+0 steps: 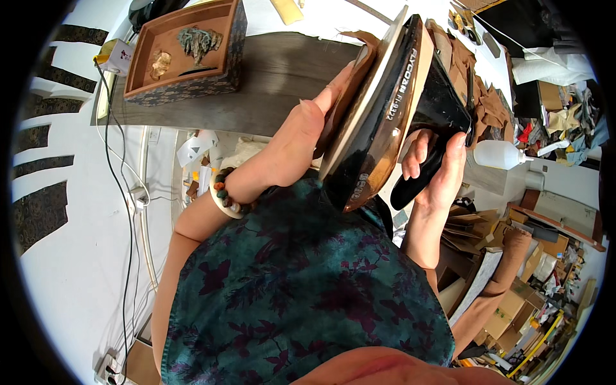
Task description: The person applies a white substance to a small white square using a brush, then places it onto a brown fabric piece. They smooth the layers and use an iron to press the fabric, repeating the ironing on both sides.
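Note:
My right hand (435, 163) grips the black handle of a Flyco steam iron (380, 115), which is raised and tilted on edge close in front of me. Against its soleplate side is a flat pale panel (365, 91). Brown cloth (346, 91) lies along the outer face of the panel, and my left hand (308, 120) presses it there with the palm and raised fingers. The fingertips of my left hand are partly hidden behind the cloth. A beaded bracelet (221, 192) and a pale bangle are on my left wrist.
On the dark wood-look board (279, 96) stands a patterned box (185, 53) with a tree-shaped ornament. Crumpled brown cloth (491, 110) and a translucent squeeze bottle (498, 154) are at the right. Black cables (129, 202) hang at the left. Cardboard (512, 308) and a brown roll (505, 260) stand lower right.

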### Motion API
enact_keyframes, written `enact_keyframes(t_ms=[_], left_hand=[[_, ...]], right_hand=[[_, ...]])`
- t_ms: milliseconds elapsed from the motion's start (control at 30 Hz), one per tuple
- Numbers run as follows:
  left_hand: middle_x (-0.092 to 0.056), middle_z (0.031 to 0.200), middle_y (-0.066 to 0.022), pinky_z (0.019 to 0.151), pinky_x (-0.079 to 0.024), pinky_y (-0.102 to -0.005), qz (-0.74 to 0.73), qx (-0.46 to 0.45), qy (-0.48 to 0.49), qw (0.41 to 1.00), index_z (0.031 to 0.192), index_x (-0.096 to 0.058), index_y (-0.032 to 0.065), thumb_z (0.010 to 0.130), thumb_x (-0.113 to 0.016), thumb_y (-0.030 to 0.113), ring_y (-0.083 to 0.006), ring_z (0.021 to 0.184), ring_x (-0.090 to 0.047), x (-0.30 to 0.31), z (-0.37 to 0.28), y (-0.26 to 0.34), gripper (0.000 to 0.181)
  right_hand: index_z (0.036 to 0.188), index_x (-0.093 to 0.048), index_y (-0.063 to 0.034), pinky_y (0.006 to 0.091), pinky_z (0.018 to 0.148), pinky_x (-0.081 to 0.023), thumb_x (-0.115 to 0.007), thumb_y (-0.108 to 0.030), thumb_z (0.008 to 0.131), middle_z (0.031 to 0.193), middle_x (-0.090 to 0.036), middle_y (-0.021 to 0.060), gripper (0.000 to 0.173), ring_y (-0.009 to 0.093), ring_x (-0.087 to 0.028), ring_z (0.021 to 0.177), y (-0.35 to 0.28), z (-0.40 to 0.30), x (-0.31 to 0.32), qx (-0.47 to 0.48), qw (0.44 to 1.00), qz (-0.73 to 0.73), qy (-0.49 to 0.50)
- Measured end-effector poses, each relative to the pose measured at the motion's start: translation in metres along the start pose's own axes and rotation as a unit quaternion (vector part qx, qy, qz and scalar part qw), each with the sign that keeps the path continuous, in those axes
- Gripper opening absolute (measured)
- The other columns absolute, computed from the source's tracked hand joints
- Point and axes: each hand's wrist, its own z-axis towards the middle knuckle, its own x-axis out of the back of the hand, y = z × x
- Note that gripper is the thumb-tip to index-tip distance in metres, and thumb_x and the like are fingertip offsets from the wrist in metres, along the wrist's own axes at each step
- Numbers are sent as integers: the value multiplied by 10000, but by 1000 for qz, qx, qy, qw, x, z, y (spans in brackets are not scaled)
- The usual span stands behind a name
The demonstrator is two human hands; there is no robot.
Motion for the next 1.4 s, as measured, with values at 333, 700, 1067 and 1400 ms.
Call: enact_keyframes(t_ms=[333, 700, 1067, 1400], left_hand=[[-553, 1480, -103, 1096, -482, -375, -262, 169, 93, 946, 1617, -307, 85, 979, -126, 811, -217, 1329, -562, 6, -7, -34, 983], [-539, 1467, -98, 1119, -440, -380, -292, 162, 284, 899, 1563, -374, 12, 1068, -537, 196, -227, 1328, -540, 12, -29, -77, 553], [-577, 1376, -181, 1099, -426, -432, 402, -27, 234, 885, 1409, -523, -24, 951, -670, 82, -352, 1289, -530, 43, -60, -76, 492], [-661, 1238, -170, 1042, -456, -438, 403, -58, 267, 873, 1266, -630, 5, 929, -677, 52, -358, 1209, -581, 54, -70, -79, 343]], right_hand=[[1379, -466, 16, 246, 515, -464, -703, -305, 1016, 744, -607, 53, 540, 110, -547, 535, -21, 14, -30, 2, 980, -173, -98], [1301, -525, 21, 236, 559, -456, -703, -237, 1017, 747, -609, 8, 423, 90, -596, 603, -53, 61, -40, -39, 906, -415, -79], [1515, -405, -76, 272, 509, -481, -652, -202, 1033, 742, -610, 30, 556, 111, -591, 525, 2, 72, -55, -96, 885, -441, -116], [1472, -521, -162, 388, 586, -531, -523, -241, 1067, 615, -626, 119, 412, 249, -670, 538, 27, 74, -104, -109, 794, -581, -140]])
